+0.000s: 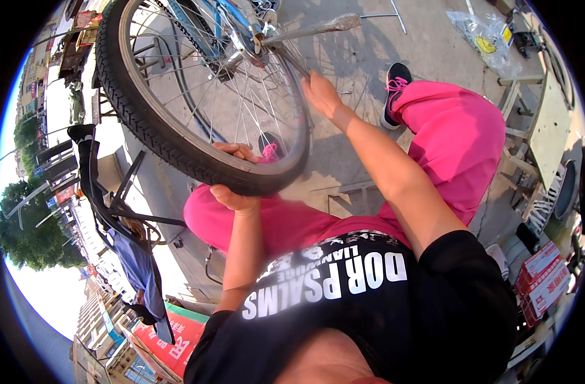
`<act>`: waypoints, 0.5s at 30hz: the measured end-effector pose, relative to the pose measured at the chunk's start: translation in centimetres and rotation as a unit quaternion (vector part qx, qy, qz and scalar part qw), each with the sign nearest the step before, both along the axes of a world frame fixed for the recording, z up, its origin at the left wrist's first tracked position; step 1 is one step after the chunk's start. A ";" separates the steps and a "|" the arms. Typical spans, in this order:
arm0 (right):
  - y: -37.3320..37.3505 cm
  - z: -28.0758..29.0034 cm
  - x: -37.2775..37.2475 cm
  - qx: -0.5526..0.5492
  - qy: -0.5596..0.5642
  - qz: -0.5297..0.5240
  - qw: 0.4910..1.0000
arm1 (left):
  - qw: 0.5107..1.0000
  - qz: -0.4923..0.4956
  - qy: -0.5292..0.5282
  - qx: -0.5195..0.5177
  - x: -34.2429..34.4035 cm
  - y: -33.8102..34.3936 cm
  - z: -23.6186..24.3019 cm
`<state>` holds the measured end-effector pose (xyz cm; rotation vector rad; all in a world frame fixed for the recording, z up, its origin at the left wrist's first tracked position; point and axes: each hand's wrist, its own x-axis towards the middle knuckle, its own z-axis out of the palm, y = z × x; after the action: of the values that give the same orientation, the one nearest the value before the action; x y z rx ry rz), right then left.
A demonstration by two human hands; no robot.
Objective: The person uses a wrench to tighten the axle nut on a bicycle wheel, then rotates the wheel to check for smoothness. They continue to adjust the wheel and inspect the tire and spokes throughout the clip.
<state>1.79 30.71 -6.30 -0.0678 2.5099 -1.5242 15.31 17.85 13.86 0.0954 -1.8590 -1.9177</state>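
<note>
A bicycle wheel (129,105) with a black knobby tire and thin spokes stands tilted in front of me, attached to a blue bicycle frame (223,9). My left hand (236,200) grips its near edge, with the thumb on the outer side of the tire and the fingers over the rim. At the wheel's right side, my right hand (322,95) is closed around a thin, dark part; its kind is hard to make out. Just above that hand, a worn grey metal bar (315,31) with a wide end sticks out from the hub area. The chain and sprocket (225,70) show behind the spokes.
A clear plastic bag (487,41) lies on the concrete floor at upper right. Small wooden stools (551,118) stand at the right, with red-and-white boxes (542,281) nearer. Left are a dark metal frame with blue cloth (134,265) and a red board (171,342).
</note>
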 end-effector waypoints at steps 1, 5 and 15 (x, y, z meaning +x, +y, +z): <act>0.0 0.1 0.3 0.010 -0.009 0.002 1.000 | 1.000 0.002 0.000 0.008 0.0 -0.1 -0.2; 0.1 0.5 0.7 0.019 -0.039 -0.001 0.999 | 1.000 0.009 -0.002 0.020 0.1 0.1 -0.1; -1.2 6.0 -2.3 -0.084 0.036 -0.011 0.996 | 1.000 0.002 0.000 0.015 0.2 0.4 0.2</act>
<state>-0.47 29.48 -0.26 -0.1231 2.4374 -1.7683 15.46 18.23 14.07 0.1095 -1.8300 -1.9429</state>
